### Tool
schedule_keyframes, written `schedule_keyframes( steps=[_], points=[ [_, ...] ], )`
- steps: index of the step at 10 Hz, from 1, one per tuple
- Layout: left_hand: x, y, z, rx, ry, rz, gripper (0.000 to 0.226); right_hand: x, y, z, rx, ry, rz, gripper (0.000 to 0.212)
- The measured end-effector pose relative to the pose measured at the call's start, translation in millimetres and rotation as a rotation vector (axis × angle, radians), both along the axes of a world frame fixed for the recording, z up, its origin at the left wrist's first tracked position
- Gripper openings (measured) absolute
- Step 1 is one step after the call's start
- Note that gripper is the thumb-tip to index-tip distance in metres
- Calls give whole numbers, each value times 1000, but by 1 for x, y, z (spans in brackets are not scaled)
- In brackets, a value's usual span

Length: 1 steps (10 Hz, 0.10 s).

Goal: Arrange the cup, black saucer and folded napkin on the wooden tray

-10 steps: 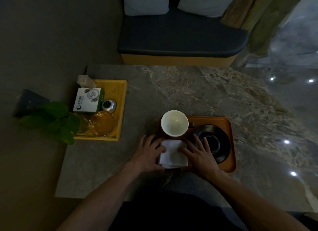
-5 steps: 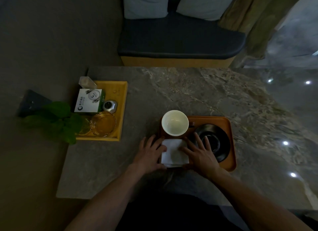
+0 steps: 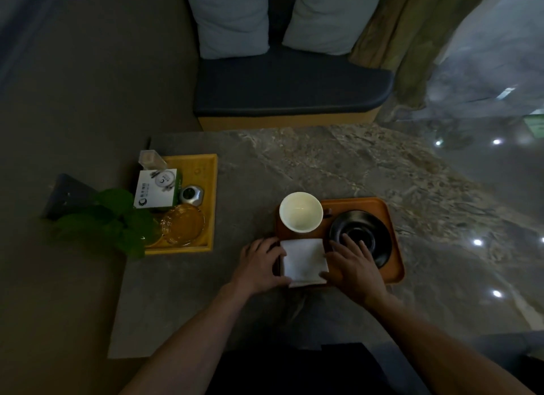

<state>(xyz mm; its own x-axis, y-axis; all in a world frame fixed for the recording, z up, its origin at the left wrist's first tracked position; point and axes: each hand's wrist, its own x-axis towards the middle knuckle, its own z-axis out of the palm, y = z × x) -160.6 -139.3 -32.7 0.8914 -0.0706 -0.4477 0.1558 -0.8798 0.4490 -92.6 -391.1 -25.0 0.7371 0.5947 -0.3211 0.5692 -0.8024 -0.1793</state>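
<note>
The folded napkin (image 3: 304,261) lies at the near-left corner of the wooden tray (image 3: 394,265), with the white cup (image 3: 300,211) just beyond it at 12 o'clock and the black saucer (image 3: 360,237) beside it at 2 o'clock. The left hand (image 3: 260,265) rests flat at 9 o'clock of the napkin, fingers spread, touching its left edge. The right hand (image 3: 351,266) is also flat and open at 3 o'clock, touching the right edge and partly covering the saucer. Neither hand grips anything. To square the napkin well, I think both hands should push gently inward together, keeping its edges parallel to the tray rim, without bumping the cup.
</note>
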Motion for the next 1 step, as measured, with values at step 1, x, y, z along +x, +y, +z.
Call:
schedule_keyframes(
  steps=[1],
  points=[
    [5, 3, 11, -73, -3, 48, 49, 1, -6, 11, 88, -12, -75, 38]
  ],
)
